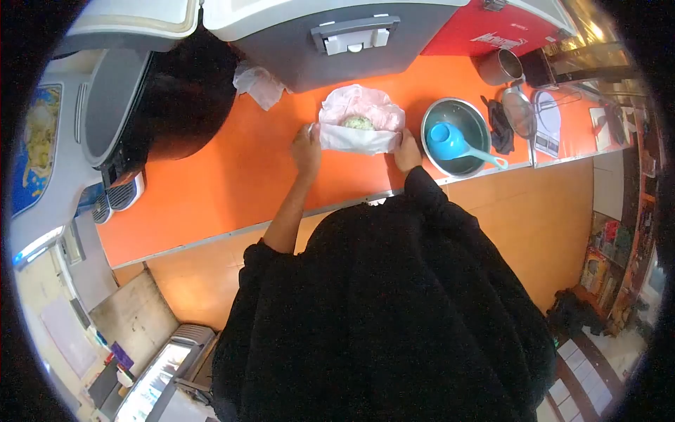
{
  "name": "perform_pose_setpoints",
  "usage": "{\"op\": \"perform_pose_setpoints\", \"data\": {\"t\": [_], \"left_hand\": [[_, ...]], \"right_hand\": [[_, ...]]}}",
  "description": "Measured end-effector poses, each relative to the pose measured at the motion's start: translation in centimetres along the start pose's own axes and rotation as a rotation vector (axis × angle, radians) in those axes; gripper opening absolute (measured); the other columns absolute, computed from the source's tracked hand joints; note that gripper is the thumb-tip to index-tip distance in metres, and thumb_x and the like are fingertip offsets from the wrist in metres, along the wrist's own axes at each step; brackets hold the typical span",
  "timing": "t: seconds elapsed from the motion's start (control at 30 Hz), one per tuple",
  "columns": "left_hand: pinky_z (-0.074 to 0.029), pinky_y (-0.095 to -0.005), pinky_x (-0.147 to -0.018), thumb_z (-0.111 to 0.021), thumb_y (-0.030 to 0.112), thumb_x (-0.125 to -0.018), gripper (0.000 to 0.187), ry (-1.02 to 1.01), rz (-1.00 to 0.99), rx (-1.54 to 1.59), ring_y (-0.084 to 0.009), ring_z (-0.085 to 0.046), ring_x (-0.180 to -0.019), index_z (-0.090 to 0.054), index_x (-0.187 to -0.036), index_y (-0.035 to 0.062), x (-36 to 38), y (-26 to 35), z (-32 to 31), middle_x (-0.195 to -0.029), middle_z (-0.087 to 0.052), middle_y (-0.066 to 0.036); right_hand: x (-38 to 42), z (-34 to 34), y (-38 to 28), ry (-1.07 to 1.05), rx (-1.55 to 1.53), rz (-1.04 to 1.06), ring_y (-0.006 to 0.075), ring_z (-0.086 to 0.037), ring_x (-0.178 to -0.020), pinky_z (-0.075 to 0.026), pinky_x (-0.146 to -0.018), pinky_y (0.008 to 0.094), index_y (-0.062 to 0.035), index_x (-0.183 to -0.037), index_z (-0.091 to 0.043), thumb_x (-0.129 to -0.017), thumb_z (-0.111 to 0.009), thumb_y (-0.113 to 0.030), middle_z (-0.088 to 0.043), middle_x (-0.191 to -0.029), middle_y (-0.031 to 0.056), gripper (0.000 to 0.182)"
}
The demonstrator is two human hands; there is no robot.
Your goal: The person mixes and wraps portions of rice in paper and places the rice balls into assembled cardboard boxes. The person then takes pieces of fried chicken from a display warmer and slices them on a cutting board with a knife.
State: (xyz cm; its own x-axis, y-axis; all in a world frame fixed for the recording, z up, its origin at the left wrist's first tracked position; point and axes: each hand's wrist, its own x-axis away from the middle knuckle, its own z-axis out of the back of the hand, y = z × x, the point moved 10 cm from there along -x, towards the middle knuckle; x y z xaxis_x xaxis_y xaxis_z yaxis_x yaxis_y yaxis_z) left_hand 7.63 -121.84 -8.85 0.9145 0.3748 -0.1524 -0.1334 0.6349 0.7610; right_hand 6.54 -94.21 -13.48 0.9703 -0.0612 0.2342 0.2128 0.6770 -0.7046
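A thin white cloth-like wrap (362, 142) lies on the orange counter in front of me, its far part spread out and looking pinkish. In its middle sits a pale mound with green specks (357, 123), partly covered by the near edge, which is folded up over it. My left hand (306, 151) pinches the wrap's left corner, and my right hand (408, 152) grips the right corner. Just right of my right hand stands a metal bowl (460, 167) with a blue ladle-like scoop (447, 142) resting in it, its handle over the rim.
Behind the wrap stands a grey cooler box (281, 60), with a red box (485, 29) beside it. A crumpled white sheet (259, 84) lies near a large dark container (183, 98). Rightward are a metal cup (500, 67), a strainer (519, 112) and a scale (547, 123).
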Motion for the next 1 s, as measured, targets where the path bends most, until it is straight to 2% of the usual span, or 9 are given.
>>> {"op": "perform_pose_setpoints", "data": {"t": [0.07,0.13,0.2,0.27,0.33,0.47,0.63,0.83,1.0], "left_hand": [[-0.039,-0.0405,-0.069,-0.05,0.029,-0.081,0.027,0.13,-0.05,0.058,-0.0283,-0.053,-0.077,-0.057,-0.086,0.0035,2.4,0.8,1.5,-0.081,-0.056,-0.012],[-0.036,-0.0436,-0.072,-0.052,0.026,-0.079,0.022,0.289,-0.425,-0.315,-0.0255,-0.049,-0.084,-0.054,-0.092,0.0083,6.8,3.5,1.7,-0.088,-0.051,-0.009],[-0.032,-0.0485,-0.077,-0.055,0.024,-0.074,0.032,-0.316,-0.53,-0.079,-0.0248,-0.045,-0.095,-0.05,-0.103,0.0121,9.1,5.3,-2.9,-0.097,-0.048,-0.009],[-0.03,-0.0498,-0.08,-0.056,0.025,-0.072,0.038,-0.323,-0.546,-0.209,-0.024,-0.042,-0.1,-0.048,-0.108,0.0133,9.5,7.0,-4.2,-0.104,-0.046,-0.008],[-0.028,-0.051,-0.082,-0.057,0.026,-0.071,0.045,-0.32,-0.576,-0.335,-0.0232,-0.038,-0.106,-0.045,-0.112,0.0146,9.1,8.3,-4.5,-0.11,-0.043,-0.008],[-0.025,-0.0529,-0.086,-0.057,0.028,-0.07,0.051,-0.34,-0.586,-0.419,-0.0192,-0.034,-0.114,-0.043,-0.117,0.016,8.5,9.9,-4.5,-0.12,-0.039,-0.005],[-0.021,-0.0535,-0.09,-0.058,0.028,-0.069,0.056,-0.387,-0.578,-0.443,-0.0199,-0.033,-0.115,-0.04,-0.12,0.0152,8.6,9.7,-5.1,-0.124,-0.036,-0.006],[-0.02,-0.0544,-0.091,-0.055,0.019,-0.068,0.047,-0.364,-0.596,-0.344,-0.0203,-0.034,-0.115,-0.047,-0.114,0.0161,7.5,8.8,-4.7,-0.126,-0.035,-0.006],[-0.027,-0.0456,-0.087,-0.051,0.007,-0.066,0.033,-0.018,-0.692,-0.548,-0.0187,-0.045,-0.103,-0.056,-0.098,0.0136,1.3,14.1,-1.2,-0.11,-0.048,-0.005]], "right_hand": [[0.1,-0.3,-0.5,-0.014,0.017,-0.034,0.0389,-0.053,-0.084,-0.04,-0.074,0.0422,0.0037,-0.104,-0.042,-0.083,-0.041,-0.013,-0.054,-0.091,0.0244,0.028],[0.7,1.8,-4.9,0.294,0.233,0.372,0.037,-0.046,-0.101,-0.039,-0.081,0.042,-0.0011,-0.119,-0.034,-0.077,-0.045,-0.016,-0.05,-0.104,0.0228,0.045],[0.0,3.5,-10.0,0.351,0.304,0.413,0.0366,-0.044,-0.103,-0.039,-0.082,0.0418,-0.0012,-0.118,-0.034,-0.075,-0.048,-0.017,-0.047,-0.108,0.0215,0.048],[-1.5,4.4,-13.0,0.408,0.367,0.46,0.0362,-0.043,-0.105,-0.039,-0.083,0.0417,-0.0013,-0.117,-0.035,-0.072,-0.05,-0.018,-0.044,-0.111,0.0202,0.05],[-6.1,2.1,-10.0,0.081,0.486,0.092,0.0368,-0.047,-0.096,-0.036,-0.083,0.043,-0.0009,-0.109,-0.044,-0.066,-0.058,-0.014,-0.048,-0.106,0.0177,0.047],[-8.8,-1.7,-7.9,-0.268,0.355,0.042,0.0318,-0.049,-0.095,-0.036,-0.08,0.0447,-0.0045,-0.097,-0.054,-0.062,-0.063,-0.017,-0.051,-0.101,0.0128,0.039],[2.6,-0.8,-14.7,-0.077,0.521,1.015,0.0221,-0.05,-0.091,-0.038,-0.074,0.0359,-0.0104,-0.08,-0.056,-0.059,-0.064,-0.02,-0.052,-0.089,0.005,0.024],[5.1,-0.4,-11.7,-0.06,0.569,0.985,0.0233,-0.046,-0.092,-0.036,-0.078,0.0374,-0.0095,-0.092,-0.054,-0.065,-0.056,-0.015,-0.05,-0.095,0.0075,0.028],[5.8,-0.3,-11.3,-0.024,0.475,1.028,0.0242,-0.047,-0.092,-0.037,-0.078,0.0363,-0.0049,-0.091,-0.051,-0.066,-0.052,-0.011,-0.049,-0.095,0.0104,0.025]]}}
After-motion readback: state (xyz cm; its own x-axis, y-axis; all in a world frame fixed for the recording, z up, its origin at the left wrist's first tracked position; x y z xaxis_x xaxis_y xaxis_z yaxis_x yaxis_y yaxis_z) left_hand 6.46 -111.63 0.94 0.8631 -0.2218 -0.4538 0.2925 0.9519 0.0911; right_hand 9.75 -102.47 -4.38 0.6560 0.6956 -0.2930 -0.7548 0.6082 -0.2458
